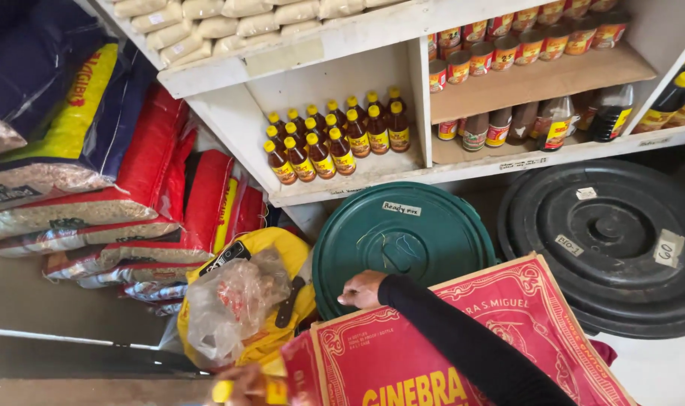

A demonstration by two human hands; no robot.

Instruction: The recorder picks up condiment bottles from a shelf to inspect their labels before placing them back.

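A red carton (433,338) with gold ornamental borders and yellow lettering fills the lower middle of the view, tilted, its top edge just beside a green lid (403,237). The right hand (363,289), on a black-sleeved arm, curls its fingers over the carton's top edge and grips it. The left hand (241,383) shows only partly at the bottom edge, closed around a small yellow thing (224,391); what that is cannot be told.

The green lid is round and bears a small white label near its rim. To its right lies a larger black lid (613,248) with three small white tags. Left of the carton sits a yellow bag (271,248) with a crumpled clear plastic bag (230,304) over it.

On the white shelf (335,184), brown bottles (331,135) with yellow caps and yellow labels stand in rows. The next bay holds red-and-yellow labelled cans (523,41) above and dark bottles (553,120) below. Pale packets (222,22) line the top shelf. Red, blue and clear sacks (132,180) lean stacked at the left.
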